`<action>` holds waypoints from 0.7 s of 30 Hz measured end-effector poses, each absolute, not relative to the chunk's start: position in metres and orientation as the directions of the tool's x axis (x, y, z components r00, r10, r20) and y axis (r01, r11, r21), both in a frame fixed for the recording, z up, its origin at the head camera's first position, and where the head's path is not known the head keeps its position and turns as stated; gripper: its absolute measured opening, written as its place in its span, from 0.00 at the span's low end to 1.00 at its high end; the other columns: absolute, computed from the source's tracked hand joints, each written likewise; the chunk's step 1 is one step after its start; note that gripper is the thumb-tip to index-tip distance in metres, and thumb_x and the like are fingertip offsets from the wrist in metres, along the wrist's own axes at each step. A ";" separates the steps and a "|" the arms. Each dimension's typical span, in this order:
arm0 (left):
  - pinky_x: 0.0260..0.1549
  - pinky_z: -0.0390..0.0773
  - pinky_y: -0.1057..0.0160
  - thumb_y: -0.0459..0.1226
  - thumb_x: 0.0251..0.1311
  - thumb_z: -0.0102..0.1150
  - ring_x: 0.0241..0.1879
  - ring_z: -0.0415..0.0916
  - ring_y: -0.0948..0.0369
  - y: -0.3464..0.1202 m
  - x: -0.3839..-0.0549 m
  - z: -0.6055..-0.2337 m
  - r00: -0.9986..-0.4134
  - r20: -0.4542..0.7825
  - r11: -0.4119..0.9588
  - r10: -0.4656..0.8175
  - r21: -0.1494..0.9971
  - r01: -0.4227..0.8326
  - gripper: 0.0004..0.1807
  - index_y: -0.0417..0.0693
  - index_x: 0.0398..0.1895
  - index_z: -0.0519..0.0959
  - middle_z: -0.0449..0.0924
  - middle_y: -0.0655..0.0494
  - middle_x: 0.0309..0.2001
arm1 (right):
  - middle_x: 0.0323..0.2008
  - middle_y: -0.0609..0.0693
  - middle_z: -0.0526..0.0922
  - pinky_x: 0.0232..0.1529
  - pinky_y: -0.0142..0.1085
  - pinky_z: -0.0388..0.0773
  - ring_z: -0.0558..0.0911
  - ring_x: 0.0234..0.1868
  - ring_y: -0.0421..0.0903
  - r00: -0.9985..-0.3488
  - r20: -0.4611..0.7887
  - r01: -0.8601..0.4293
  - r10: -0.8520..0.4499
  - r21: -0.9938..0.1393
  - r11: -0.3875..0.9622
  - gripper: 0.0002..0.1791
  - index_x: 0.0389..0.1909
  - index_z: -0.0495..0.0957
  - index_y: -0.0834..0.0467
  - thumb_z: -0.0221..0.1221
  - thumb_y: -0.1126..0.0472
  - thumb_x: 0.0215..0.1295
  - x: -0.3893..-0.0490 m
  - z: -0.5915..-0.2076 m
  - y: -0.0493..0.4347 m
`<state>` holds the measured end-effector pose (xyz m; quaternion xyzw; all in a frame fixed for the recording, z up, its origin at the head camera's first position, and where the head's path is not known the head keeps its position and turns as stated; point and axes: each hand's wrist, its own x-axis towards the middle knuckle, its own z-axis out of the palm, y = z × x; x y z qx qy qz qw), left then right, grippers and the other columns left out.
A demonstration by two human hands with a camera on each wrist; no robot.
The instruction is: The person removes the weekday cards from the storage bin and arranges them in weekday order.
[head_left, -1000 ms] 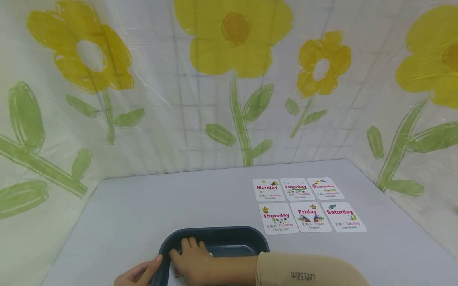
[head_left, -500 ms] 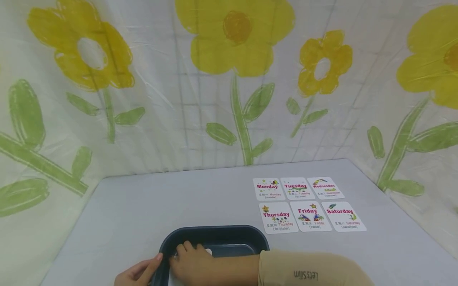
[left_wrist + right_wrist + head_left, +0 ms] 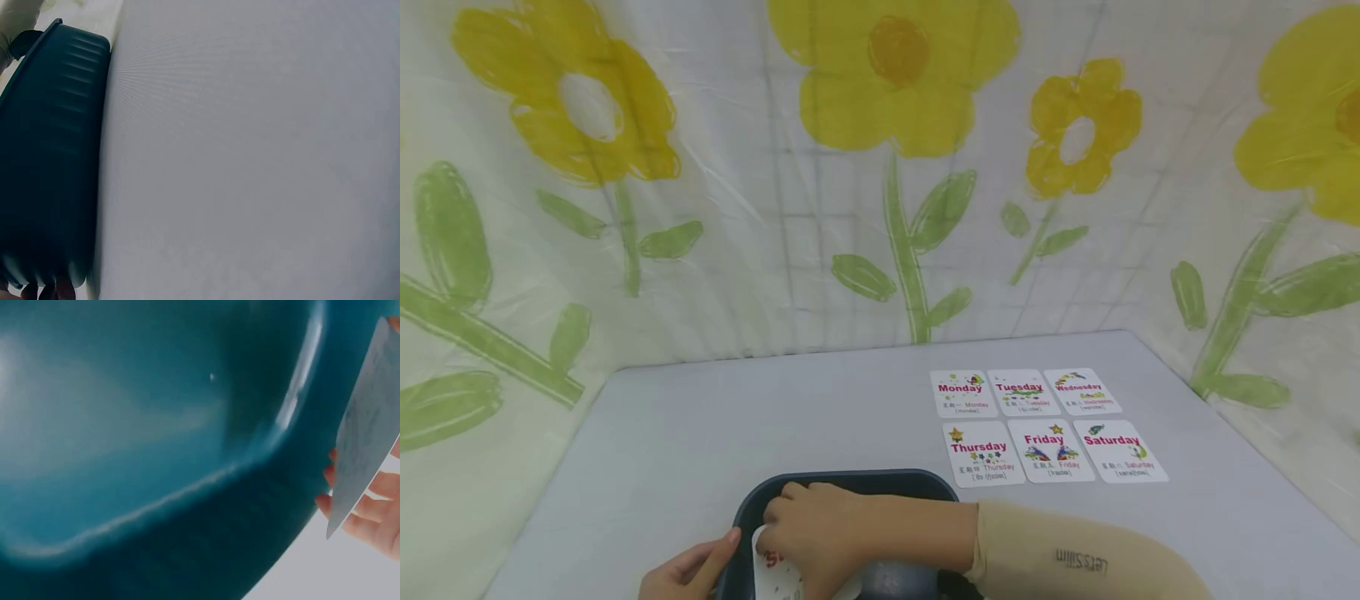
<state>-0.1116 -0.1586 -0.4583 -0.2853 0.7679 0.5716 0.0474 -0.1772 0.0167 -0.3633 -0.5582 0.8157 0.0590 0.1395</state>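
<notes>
My left hand (image 3: 688, 571) grips the left rim of a dark teal plastic tub (image 3: 865, 475). In the left wrist view, its fingertips (image 3: 65, 289) show against the outside of the tub's wall. My right hand (image 3: 823, 533) reaches over the tub and holds a white card (image 3: 767, 579) with red lettering, partly covered by the hand. Seen from the right wrist, the card (image 3: 365, 419) is raised at a slant beside the tub's wall, its face greyish in shade. The lower part of the tub is cut off in the head view.
Several day-name cards lie in two rows at the right, among them Monday (image 3: 964, 394), Thursday (image 3: 983, 454) and Saturday (image 3: 1120, 451). They rest on a pale table (image 3: 700, 433). A curtain (image 3: 722, 208) with yellow flowers hangs behind and beside it.
My right hand has lifted from the tub's floor with the card, which now shows more of itself. The right sleeve has shifted to the right. My left hand has stayed on the rim.
</notes>
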 end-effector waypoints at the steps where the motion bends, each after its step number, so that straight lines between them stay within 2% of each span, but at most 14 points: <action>1: 0.17 0.75 0.63 0.67 0.38 0.62 0.20 0.77 0.60 -0.158 -0.112 -0.459 -0.832 -0.398 0.180 -0.386 0.852 -0.491 0.41 0.36 0.36 0.83 0.84 0.53 0.23 | 0.58 0.39 0.69 0.53 0.31 0.69 0.66 0.54 0.35 -0.340 -0.284 -0.927 -0.897 -0.062 0.371 0.39 0.57 0.71 0.39 0.63 0.30 0.41 -0.178 -0.361 0.019; 9: 0.16 0.74 0.62 0.69 0.37 0.60 0.18 0.74 0.60 -0.155 -0.111 -0.461 -0.835 -0.380 0.197 -0.398 0.854 -0.482 0.44 0.35 0.38 0.82 0.83 0.52 0.23 | 0.56 0.39 0.70 0.52 0.26 0.67 0.67 0.53 0.35 -0.369 -0.166 -0.917 -0.914 -0.096 0.388 0.41 0.57 0.72 0.42 0.66 0.31 0.37 -0.177 -0.349 0.037; 12: 0.16 0.73 0.62 0.69 0.38 0.59 0.19 0.73 0.60 -0.156 -0.113 -0.461 -0.837 -0.373 0.219 -0.401 0.848 -0.483 0.44 0.35 0.39 0.82 0.83 0.51 0.25 | 0.58 0.39 0.69 0.51 0.27 0.68 0.66 0.54 0.35 -0.395 -0.157 -0.905 -0.905 -0.106 0.413 0.42 0.57 0.71 0.41 0.65 0.30 0.37 -0.176 -0.346 0.046; 19: 0.20 0.76 0.62 0.67 0.38 0.62 0.23 0.77 0.60 -0.159 -0.115 -0.460 -0.838 -0.372 0.240 -0.400 0.840 -0.487 0.43 0.35 0.39 0.82 0.84 0.45 0.30 | 0.61 0.42 0.67 0.58 0.32 0.66 0.65 0.59 0.38 -0.443 -0.116 -0.892 -0.889 -0.042 0.450 0.41 0.57 0.70 0.42 0.65 0.31 0.40 -0.173 -0.338 0.071; 21: 0.20 0.77 0.61 0.67 0.37 0.63 0.24 0.79 0.59 -0.160 -0.114 -0.461 -0.835 -0.377 0.233 -0.401 0.839 -0.491 0.43 0.35 0.38 0.82 0.84 0.44 0.31 | 0.62 0.43 0.66 0.58 0.33 0.66 0.64 0.60 0.39 -0.463 -0.104 -0.881 -0.880 -0.058 0.470 0.40 0.57 0.69 0.41 0.65 0.33 0.40 -0.172 -0.335 0.081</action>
